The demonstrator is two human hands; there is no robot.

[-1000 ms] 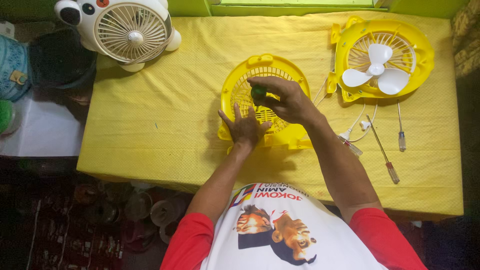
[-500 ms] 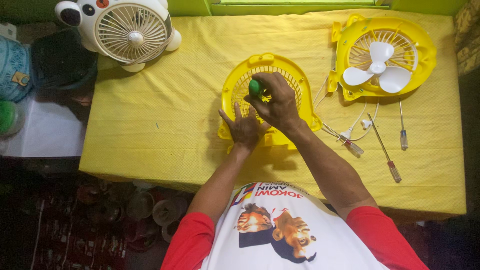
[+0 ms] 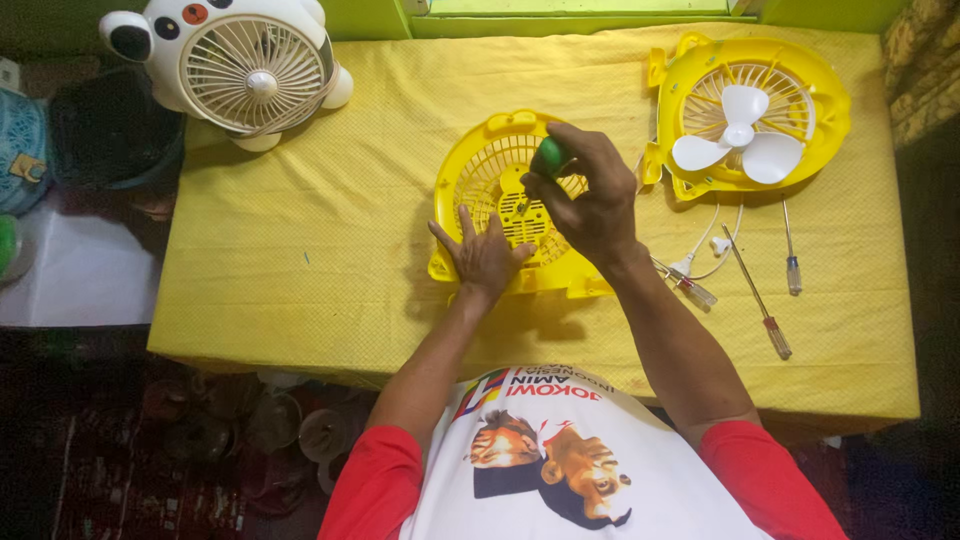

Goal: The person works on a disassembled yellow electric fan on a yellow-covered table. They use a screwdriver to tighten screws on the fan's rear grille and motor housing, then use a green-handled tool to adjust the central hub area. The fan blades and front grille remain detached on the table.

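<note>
Over yellow fan grille (image 3: pixel 480 190): right hand (image 3: pixel 590 205) grips green-handled screwdriver (image 3: pixel 548 158) upright, tip down at hub; left hand (image 3: pixel 482 255) fingers splayed flat, bracing grille's near edge.

Fan cover (image 3: pixel 490 190) mid-table, both hands on it. Fan body with blades (image 3: pixel 745 115) at far right corner, screwdrivers (image 3: pixel 758 295) before it. Animal-shaped fan (image 3: pixel 235 65) at far left corner.

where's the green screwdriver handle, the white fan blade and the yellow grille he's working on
green screwdriver handle (image 3: pixel 549 157), head view, on the rounded end showing inside the right hand (image 3: pixel 590 200)
white fan blade (image 3: pixel 738 135), head view, on its hub
yellow grille (image 3: pixel 478 175), head view, on its left ribs
</note>
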